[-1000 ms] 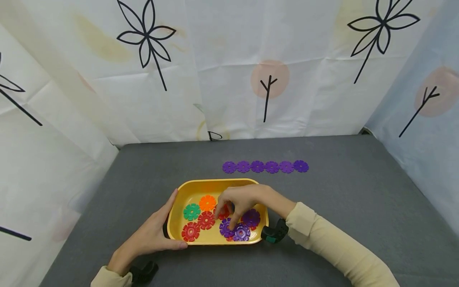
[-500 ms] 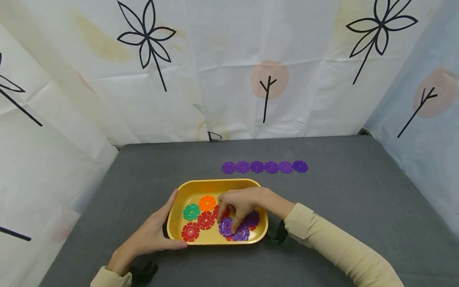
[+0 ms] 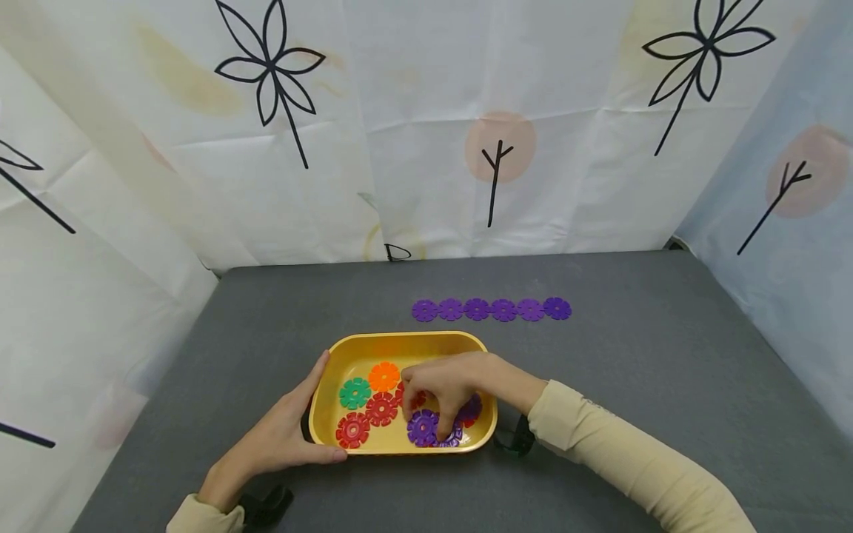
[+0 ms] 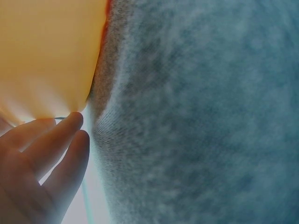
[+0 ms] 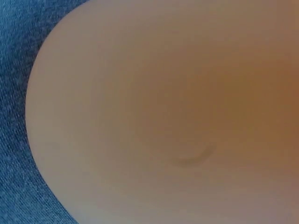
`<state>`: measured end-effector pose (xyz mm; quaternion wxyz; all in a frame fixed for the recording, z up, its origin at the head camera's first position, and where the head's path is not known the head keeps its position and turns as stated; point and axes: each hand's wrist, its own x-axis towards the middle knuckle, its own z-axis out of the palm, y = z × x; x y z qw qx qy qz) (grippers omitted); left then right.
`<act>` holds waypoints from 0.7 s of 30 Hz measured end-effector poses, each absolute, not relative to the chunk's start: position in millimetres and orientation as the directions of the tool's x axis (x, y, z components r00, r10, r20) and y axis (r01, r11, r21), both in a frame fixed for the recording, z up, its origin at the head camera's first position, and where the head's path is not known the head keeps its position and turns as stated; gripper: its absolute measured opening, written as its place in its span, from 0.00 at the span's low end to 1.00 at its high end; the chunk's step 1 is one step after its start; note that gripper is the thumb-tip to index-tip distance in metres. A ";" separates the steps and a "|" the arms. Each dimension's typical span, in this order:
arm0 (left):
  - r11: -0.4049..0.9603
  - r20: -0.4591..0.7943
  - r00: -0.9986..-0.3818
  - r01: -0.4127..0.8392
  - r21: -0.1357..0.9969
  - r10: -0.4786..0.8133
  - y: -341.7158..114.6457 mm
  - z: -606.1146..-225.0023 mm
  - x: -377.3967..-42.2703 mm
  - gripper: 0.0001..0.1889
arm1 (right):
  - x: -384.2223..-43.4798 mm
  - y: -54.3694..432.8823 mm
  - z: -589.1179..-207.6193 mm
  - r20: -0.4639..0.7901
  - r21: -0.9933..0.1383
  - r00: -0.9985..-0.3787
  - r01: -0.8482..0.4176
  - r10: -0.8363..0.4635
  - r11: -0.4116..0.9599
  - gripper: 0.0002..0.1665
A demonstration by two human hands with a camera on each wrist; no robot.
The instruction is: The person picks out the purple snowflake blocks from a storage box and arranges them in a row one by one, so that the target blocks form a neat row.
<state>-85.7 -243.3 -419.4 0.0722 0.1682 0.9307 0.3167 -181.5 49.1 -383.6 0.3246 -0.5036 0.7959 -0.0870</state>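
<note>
A yellow tray (image 3: 369, 448) holds flower-shaped plastic discs. My left hand (image 3: 283, 428) holds its left front corner, thumb along the front rim and fingers against the left side. In the left wrist view, fingertips touch the tray's wall (image 4: 56, 51). Inside the tray, my right hand (image 3: 445, 381) reaches down with bent fingers, thumb and fingertips at opposite edges of a purple flower disc (image 3: 421, 428). Another purple disc (image 3: 470, 407) is partly hidden behind that hand. Red discs (image 3: 382, 409), an orange disc (image 3: 383, 376) and a green disc (image 3: 355, 393) lie left of it.
Several purple flower discs form a straight row (image 3: 477, 309) behind the tray on the grey table (image 3: 640, 355). White patterned cloth (image 3: 413, 111) hangs at the back and sides. The right wrist view is mostly a blurred, tan tray side (image 5: 163, 112).
My right thumb has slid slightly toward the front right of the tray, and the purple disc at it has shifted a little the same way. The left hand stays on the tray.
</note>
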 end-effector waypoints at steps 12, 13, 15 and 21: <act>0.747 -0.023 -0.933 0.273 0.606 0.359 -243.3 -419.0 -85.0 0.72 | -182.1 52.0 -382.2 -0.418 -0.549 -0.282 -0.679 -0.863 0.488 0.23; 0.745 -0.022 -0.932 0.274 0.608 0.361 -243.5 -419.0 -84.9 0.72 | -182.2 52.1 -382.0 -0.414 -0.553 -0.281 -0.678 -0.866 0.485 0.22; 0.741 -0.018 -0.932 0.277 0.611 0.363 -243.8 -419.1 -84.7 0.72 | -182.1 52.1 -381.9 -0.405 -0.558 -0.281 -0.678 -0.870 0.479 0.20; 0.743 -0.006 -0.931 0.288 0.604 0.366 -244.2 -420.4 -84.6 0.73 | -179.8 50.7 -381.8 -0.372 -0.558 -0.269 -0.700 -0.889 0.445 0.18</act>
